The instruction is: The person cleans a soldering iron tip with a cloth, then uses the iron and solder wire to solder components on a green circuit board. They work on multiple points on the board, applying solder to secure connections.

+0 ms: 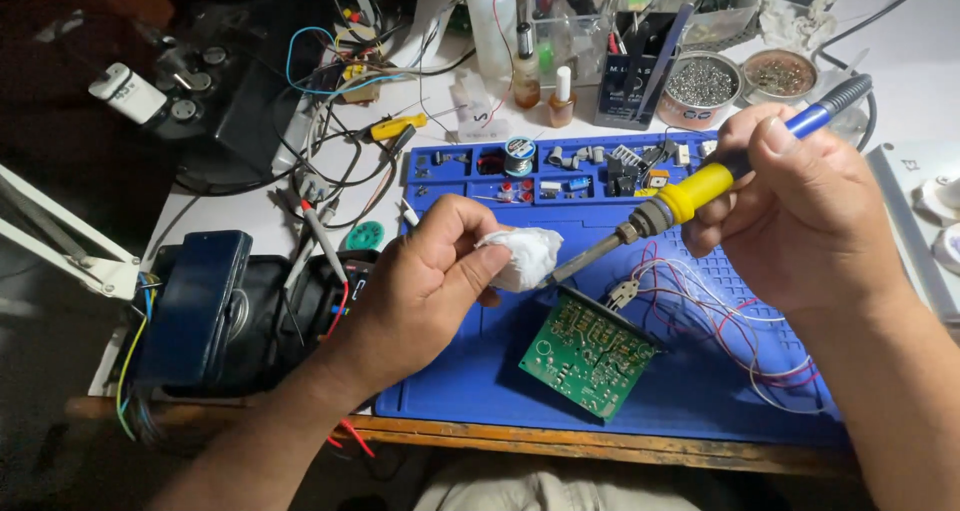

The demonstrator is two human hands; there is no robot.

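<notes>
The fingers and thumb of the left hand (435, 271) are pinching a crumpled white tissue (522, 255), pressing it against the metal tip of a soldering iron (690, 199), while the right hand (800, 206) is wrapping its fingers around the iron's yellow and blue handle, thumb lying along the top. Just below the tip, a green circuit board (590, 351) with red and white wires (730, 321) is lying on a blue work mat (480, 371), and beyond it small bottles (527, 71) and two round tins (702, 86) are standing on the white table (900, 41).
</notes>
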